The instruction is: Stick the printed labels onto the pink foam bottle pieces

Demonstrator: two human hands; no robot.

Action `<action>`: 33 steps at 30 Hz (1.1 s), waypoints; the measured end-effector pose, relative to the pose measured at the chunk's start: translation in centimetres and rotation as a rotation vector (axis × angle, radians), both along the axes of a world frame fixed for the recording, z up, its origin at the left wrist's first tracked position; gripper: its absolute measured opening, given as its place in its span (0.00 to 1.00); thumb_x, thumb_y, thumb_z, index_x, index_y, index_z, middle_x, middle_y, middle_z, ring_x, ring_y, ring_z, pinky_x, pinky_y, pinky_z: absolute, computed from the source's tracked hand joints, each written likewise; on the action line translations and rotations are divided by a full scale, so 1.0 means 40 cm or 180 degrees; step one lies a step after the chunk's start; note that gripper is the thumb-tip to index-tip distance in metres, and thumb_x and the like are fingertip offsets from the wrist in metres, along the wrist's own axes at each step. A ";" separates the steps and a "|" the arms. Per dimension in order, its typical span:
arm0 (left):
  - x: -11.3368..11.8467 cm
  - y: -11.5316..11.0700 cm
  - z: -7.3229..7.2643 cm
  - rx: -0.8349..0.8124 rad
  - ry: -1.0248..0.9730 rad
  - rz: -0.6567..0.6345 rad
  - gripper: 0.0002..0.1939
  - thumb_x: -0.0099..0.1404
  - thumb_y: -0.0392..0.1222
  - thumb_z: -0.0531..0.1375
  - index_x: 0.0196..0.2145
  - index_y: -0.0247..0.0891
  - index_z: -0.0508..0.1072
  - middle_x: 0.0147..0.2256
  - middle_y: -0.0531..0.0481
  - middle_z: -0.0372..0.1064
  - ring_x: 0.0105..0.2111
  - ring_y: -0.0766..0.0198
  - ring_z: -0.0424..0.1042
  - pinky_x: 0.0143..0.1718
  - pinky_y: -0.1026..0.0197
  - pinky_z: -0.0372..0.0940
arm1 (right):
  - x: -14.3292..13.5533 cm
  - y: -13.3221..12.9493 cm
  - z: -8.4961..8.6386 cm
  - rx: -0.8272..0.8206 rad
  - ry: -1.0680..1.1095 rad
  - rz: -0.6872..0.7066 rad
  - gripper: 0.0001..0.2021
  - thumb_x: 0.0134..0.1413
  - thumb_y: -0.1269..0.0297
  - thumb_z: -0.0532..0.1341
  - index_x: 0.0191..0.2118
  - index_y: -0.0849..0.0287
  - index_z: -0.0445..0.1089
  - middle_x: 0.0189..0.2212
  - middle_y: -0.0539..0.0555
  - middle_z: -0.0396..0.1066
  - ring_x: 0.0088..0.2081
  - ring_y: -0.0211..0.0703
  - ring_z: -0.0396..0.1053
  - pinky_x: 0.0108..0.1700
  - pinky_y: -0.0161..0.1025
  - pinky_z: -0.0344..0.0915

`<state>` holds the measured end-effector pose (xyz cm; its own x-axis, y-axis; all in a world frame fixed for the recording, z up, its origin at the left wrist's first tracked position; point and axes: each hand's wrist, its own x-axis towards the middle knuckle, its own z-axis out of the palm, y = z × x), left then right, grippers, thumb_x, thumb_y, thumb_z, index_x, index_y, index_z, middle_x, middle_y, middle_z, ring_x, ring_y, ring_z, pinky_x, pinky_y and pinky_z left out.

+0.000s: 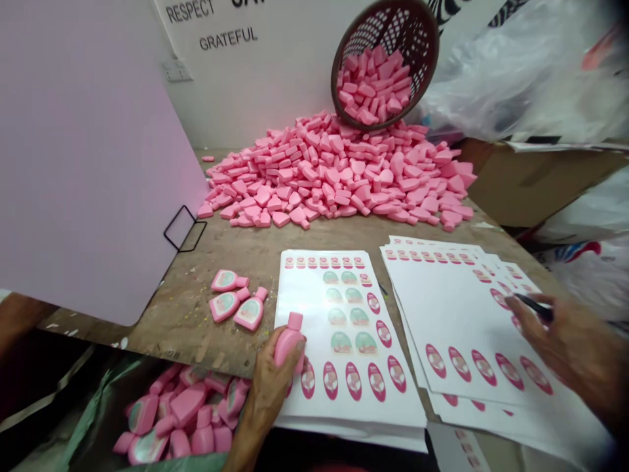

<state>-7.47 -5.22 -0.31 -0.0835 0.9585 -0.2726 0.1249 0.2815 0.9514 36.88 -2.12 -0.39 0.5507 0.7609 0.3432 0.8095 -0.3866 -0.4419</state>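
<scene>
My left hand (270, 383) is closed around a small pink bottle (289, 347), held upright over the left edge of a sticker sheet (314, 314). That sheet lies on a stack and carries green arched stickers and pink oval ones, with a bare white area at upper left. Pinched in my right hand (565, 334) is a thin black pen-like tool (534, 307), its exact kind unclear. This hand is over a second pile of sticker sheets (457, 308), close to a pink oval sticker. Three pink bottles with green labels (250, 311) lie left of the first stack.
A large heap of pink bottles (339, 170) covers the table's back, below a tipped brown basket (339, 78). A pale panel (98, 144) with a black wire stand (185, 229) rises at left, another person's arm (19, 321) beside it. Labelled bottles (189, 403) fill a bag below.
</scene>
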 end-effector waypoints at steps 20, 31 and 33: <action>0.094 -0.043 0.004 -0.0271 -0.0772 -0.0347 0.23 0.61 0.57 0.57 0.44 0.35 0.66 0.28 0.47 0.73 0.26 0.60 0.75 0.27 0.62 0.69 | -0.573 -0.073 -0.065 0.0066 -0.0769 0.2412 0.07 0.60 0.65 0.54 0.34 0.59 0.69 0.29 0.54 0.70 0.34 0.44 0.65 0.38 0.41 0.54; 0.096 -0.039 -0.011 -0.0284 -0.0640 -0.0491 0.21 0.64 0.57 0.54 0.45 0.37 0.64 0.30 0.47 0.73 0.25 0.60 0.76 0.26 0.62 0.70 | -0.571 -0.078 -0.079 0.0365 -0.0365 0.2467 0.05 0.58 0.66 0.57 0.31 0.59 0.68 0.26 0.51 0.70 0.31 0.41 0.66 0.36 0.40 0.55; 0.096 -0.044 -0.015 -0.0256 -0.0649 -0.0473 0.21 0.64 0.56 0.53 0.45 0.37 0.64 0.31 0.46 0.74 0.25 0.60 0.76 0.27 0.62 0.70 | -0.569 -0.080 -0.079 0.0393 -0.0525 0.2377 0.05 0.58 0.66 0.57 0.33 0.59 0.68 0.26 0.52 0.70 0.32 0.43 0.66 0.36 0.40 0.55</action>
<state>-3.61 -6.98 -0.89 0.1211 0.9307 -0.3452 -0.0215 0.3501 0.9365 14.13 -5.30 -3.57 -0.1588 0.8613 0.4826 0.8953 0.3317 -0.2974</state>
